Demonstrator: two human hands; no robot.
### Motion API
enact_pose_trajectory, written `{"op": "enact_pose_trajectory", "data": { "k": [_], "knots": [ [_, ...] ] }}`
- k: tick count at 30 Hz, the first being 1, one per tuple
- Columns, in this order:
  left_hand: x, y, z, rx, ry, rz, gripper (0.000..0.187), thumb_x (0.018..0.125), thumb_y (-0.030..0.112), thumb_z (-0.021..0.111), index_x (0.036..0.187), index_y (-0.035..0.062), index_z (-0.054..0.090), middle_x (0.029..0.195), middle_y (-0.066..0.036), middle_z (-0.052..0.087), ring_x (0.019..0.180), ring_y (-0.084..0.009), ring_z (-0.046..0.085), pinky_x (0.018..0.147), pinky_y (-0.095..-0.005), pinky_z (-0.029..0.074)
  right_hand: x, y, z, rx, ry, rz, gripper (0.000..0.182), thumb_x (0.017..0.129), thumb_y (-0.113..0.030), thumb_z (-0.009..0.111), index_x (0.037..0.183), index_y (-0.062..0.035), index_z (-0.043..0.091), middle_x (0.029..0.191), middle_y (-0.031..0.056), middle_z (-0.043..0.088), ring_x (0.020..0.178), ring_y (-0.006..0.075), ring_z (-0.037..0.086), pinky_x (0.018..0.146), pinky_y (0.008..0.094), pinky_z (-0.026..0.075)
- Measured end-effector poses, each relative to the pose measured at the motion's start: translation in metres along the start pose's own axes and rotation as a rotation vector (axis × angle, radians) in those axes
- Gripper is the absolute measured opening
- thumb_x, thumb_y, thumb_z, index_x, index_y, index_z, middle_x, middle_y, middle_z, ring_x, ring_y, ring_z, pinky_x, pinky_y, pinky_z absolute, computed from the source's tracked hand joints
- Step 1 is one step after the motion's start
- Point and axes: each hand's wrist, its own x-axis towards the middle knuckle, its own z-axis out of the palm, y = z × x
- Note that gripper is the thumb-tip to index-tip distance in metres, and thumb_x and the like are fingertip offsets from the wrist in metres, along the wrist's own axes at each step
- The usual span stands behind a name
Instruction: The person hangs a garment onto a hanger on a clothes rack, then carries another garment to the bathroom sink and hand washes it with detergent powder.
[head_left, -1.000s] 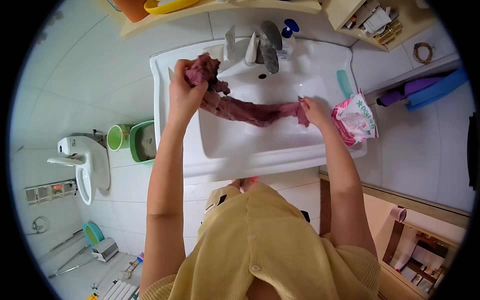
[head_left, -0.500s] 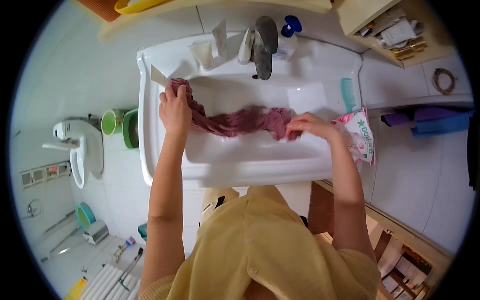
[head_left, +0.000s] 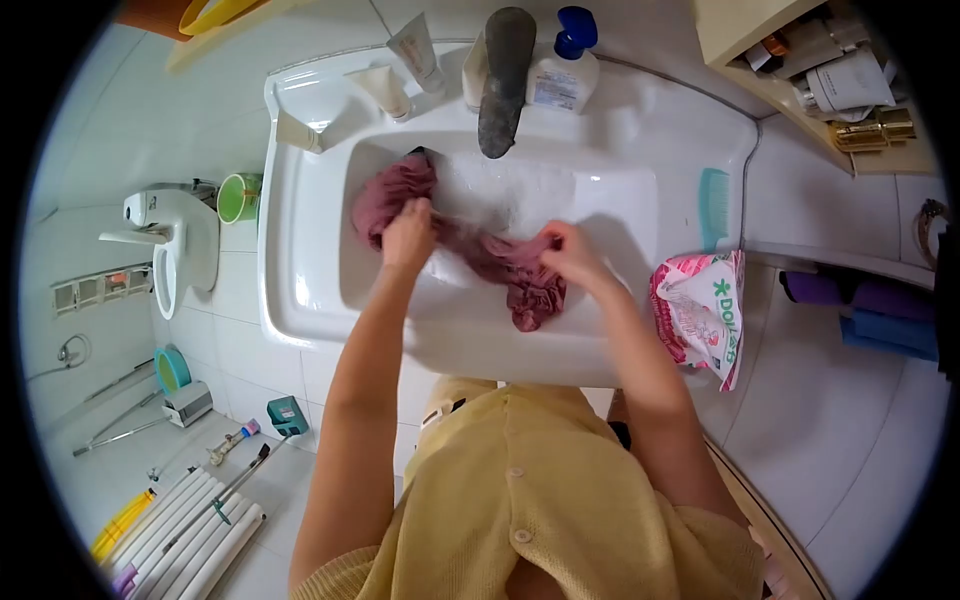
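A wet mauve garment (head_left: 395, 196) lies bunched in the white sink (head_left: 610, 270), its exact kind not clear. One thick bundle rests at the basin's left, and a thinner stretch runs right to a crumpled end. My left hand (head_left: 408, 237) is closed on the cloth beside the bundle. Farther right, my right hand (head_left: 578, 254) pinches the cloth's upper edge between thumb and fingers. Sudsy water shows behind the cloth, below the dark faucet (head_left: 507, 80).
Tubes (head_left: 380, 92) and a blue-topped pump bottle (head_left: 563, 65) stand along the sink's back rim. A teal comb (head_left: 713, 208) and a pink-and-white packet (head_left: 700, 312) are at the right. An open shelf (head_left: 800, 75) juts out at upper right.
My left hand has come down and right from the sink's left rim. The cloth, stretched across the basin before, is now gathered closer together. My right hand has shifted left.
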Motion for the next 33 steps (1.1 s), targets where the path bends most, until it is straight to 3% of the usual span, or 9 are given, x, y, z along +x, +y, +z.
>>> {"op": "enact_pose_trajectory", "data": {
  "k": [6,11,16,18,21,23,27,31,33],
  "knots": [
    [-0.006,-0.021,-0.033,0.173,0.235,0.162,0.039,0.08,0.003,0.055,0.118,0.0119,0.052,0.103,-0.01,0.052,0.094,-0.0301,0.058,0.076,-0.0423,0.05,-0.018,-0.028,-0.054,-0.695,0.731,-0.309,0.026,0.067,0.006,0.058,0.09,-0.0046,0.06,0.092,0.0113,0.059,0.096,0.0323,0.055,0.086,0.044,0.042],
    [0.006,-0.009,-0.03,0.251,0.225,0.206,0.052,0.085,0.005,0.051,0.134,0.0223,0.049,0.121,-0.012,0.049,0.104,-0.0301,0.054,0.085,-0.0416,0.05,0.04,-0.01,0.01,-0.958,0.224,-0.467,0.064,0.082,-0.036,0.065,0.14,-0.0199,0.045,0.152,0.0106,0.03,0.142,0.0358,0.022,0.111,0.0596,0.019],
    [0.008,-0.036,-0.016,0.293,0.208,0.271,0.048,0.085,0.008,0.052,0.13,0.024,0.053,0.129,-0.012,0.047,0.111,-0.0288,0.052,0.09,-0.04,0.05,0.038,0.005,0.0,-1.135,-0.354,-0.443,0.071,0.083,-0.052,0.063,0.143,-0.0235,0.04,0.152,0.012,0.029,0.137,0.0433,0.027,0.112,0.0616,0.016],
    [0.01,-0.023,-0.011,0.291,0.272,0.261,0.042,0.085,0.009,0.053,0.126,0.0176,0.057,0.125,-0.013,0.05,0.109,-0.0287,0.053,0.085,-0.0406,0.051,0.015,0.008,0.032,-1.164,-0.19,-0.303,0.07,0.083,-0.051,0.064,0.144,-0.0266,0.039,0.15,0.0128,0.031,0.135,0.0434,0.03,0.112,0.0611,0.017],
    [-0.001,0.037,-0.041,0.269,-0.214,0.004,0.053,0.076,0.009,0.061,0.128,0.0172,0.056,0.146,-0.014,0.036,0.132,-0.0356,0.035,0.106,-0.0428,0.037,0.002,0.018,0.031,-1.154,-0.164,-0.409,0.076,0.081,-0.051,0.065,0.145,-0.0213,0.037,0.149,0.0161,0.032,0.134,0.0412,0.032,0.112,0.0587,0.018],
    [-0.031,0.027,0.009,-0.065,0.278,0.156,0.045,0.069,0.007,0.062,0.114,0.0076,0.059,0.122,-0.021,0.054,0.114,-0.0385,0.05,0.098,-0.0474,0.041,0.011,0.014,0.009,-1.247,-0.111,-0.355,0.081,0.08,-0.052,0.065,0.146,-0.0165,0.035,0.15,0.0172,0.03,0.136,0.0403,0.03,0.113,0.057,0.018],
    [-0.055,0.059,0.03,-1.593,-0.174,-0.922,0.026,0.08,0.008,0.06,0.106,0.0048,0.058,0.089,-0.007,0.059,0.087,-0.0284,0.057,0.075,-0.0435,0.048,0.005,0.038,0.043,-1.099,-0.14,-0.328,0.069,0.082,-0.035,0.064,0.145,-0.0247,0.038,0.155,0.0121,0.026,0.139,0.036,0.027,0.113,0.054,0.02],
    [-0.043,0.051,0.05,-1.936,-0.219,-0.921,0.026,0.088,0.023,0.055,0.106,0.0049,0.058,0.085,-0.006,0.057,0.08,-0.0234,0.057,0.071,-0.0378,0.049,0.005,-0.017,0.012,-1.248,0.052,-0.1,0.067,0.079,-0.03,0.064,0.142,-0.0182,0.043,0.153,0.0079,0.03,0.134,0.037,0.033,0.11,0.0521,0.027],
    [-0.035,0.054,0.047,-1.98,-0.292,-0.926,0.033,0.089,0.031,0.053,0.107,0.0038,0.057,0.086,-0.009,0.059,0.079,-0.024,0.058,0.071,-0.0365,0.05,0.023,0.021,0.052,-1.066,0.385,-0.112,0.058,0.069,-0.012,0.072,0.124,-0.0131,0.058,0.14,0.0097,0.047,0.116,0.0253,0.052,0.086,0.0435,0.047]
  ]
}}
